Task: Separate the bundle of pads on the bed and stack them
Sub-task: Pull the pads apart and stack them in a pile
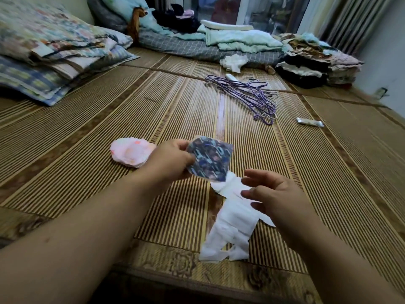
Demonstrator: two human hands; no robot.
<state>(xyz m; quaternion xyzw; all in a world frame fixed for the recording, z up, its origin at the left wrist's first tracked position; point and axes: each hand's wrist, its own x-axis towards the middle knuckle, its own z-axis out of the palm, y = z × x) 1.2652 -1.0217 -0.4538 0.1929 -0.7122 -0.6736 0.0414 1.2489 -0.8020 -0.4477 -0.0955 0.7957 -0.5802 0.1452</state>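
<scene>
Your left hand (169, 162) pinches one dark patterned pad (209, 159) by its left edge, thumb on top and fingers beneath, and holds it lifted above the bed mat (87, 137). Your right hand (271, 195) hovers just beside it with the fingers spread and loosely curled, holding nothing. Under that hand lies a white bundle (232, 224) of pads, stretched out along the mat toward you; how many pads it holds cannot be told. To the left of your left hand one pink stack (131, 153) of pads rests on the mat, and its count is also unclear. Farther off, near the middle of the mat, lies one heap of purple hangers (247, 95), with one small wrapped packet (310, 122) to its right. Two piles of folded bedding flank the far end, one at the left (54, 51) and one at the right (311, 62).
</scene>
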